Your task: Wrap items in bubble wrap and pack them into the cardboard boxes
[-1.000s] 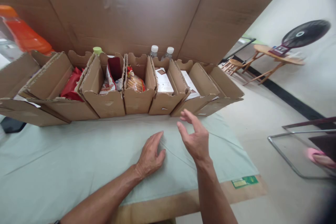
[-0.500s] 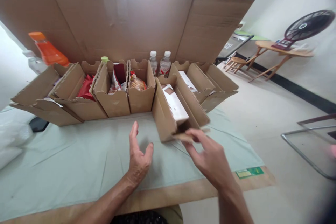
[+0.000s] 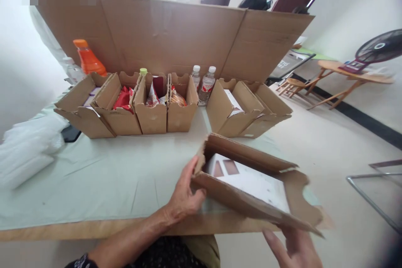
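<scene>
Pulled forward, cardboard box (image 3: 234, 202) clamped in left hand (image 3: 185, 196), right hand (image 3: 297, 247) partly hidden, grip impossible to tell.

The left hand (image 3: 185, 197) grips one end of an open, oblong brown cardboard box (image 3: 232, 199), tilted over the pale-green-clothed worktop (image 3: 109, 184); the right hand (image 3: 292, 247) meets the other end, fingers partly hidden. Inside lies a white carton (image 3: 254, 184) with brown squares. Behind stands a gapped row of brown cardboard bins (image 3: 150, 121).
</scene>
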Available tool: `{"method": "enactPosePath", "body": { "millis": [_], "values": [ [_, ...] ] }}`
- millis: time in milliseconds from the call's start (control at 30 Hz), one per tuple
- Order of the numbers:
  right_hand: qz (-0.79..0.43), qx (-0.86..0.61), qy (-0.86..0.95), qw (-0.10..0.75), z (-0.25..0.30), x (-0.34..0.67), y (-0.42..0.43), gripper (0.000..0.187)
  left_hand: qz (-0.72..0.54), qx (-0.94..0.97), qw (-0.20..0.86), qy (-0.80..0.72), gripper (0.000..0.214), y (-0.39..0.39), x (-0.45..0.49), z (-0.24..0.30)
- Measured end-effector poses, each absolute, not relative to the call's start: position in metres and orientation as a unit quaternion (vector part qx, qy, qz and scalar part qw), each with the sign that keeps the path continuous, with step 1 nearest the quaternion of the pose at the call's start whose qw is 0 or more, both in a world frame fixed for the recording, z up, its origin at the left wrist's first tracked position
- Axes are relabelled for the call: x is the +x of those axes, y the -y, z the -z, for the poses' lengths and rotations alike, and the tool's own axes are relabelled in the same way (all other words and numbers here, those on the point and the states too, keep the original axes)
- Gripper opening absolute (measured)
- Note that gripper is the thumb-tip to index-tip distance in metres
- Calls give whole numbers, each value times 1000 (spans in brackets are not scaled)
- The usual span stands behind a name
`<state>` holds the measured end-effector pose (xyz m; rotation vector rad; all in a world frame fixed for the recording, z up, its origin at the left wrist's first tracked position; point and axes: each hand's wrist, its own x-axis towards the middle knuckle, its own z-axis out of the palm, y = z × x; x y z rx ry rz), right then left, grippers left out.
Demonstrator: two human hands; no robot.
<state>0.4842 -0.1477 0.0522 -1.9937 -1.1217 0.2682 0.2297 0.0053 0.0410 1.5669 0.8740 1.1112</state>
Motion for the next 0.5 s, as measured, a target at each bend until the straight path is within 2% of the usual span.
{"method": "enactPosePath", "body": {
  "millis": [100, 200, 333, 500],
  "values": [
    [-121, -718, 533, 431, -63, 443, 91, 51, -515, 586, 431, -454, 65, -18, 190, -35],
    [-188, -624, 615, 445, -75, 399, 24, 53, -557, 537, 358, -522, 52, -44, 143, -37],
    [-245, -566, 660, 429, -63, 362, -38, 65, -577, 510, 284, -571, 53, -74, 108, -40],
    [-244, -604, 646, 398, -13, 357, -46, 61, -564, 497, 301, -586, 55, -79, 110, -23]
  ]
}}
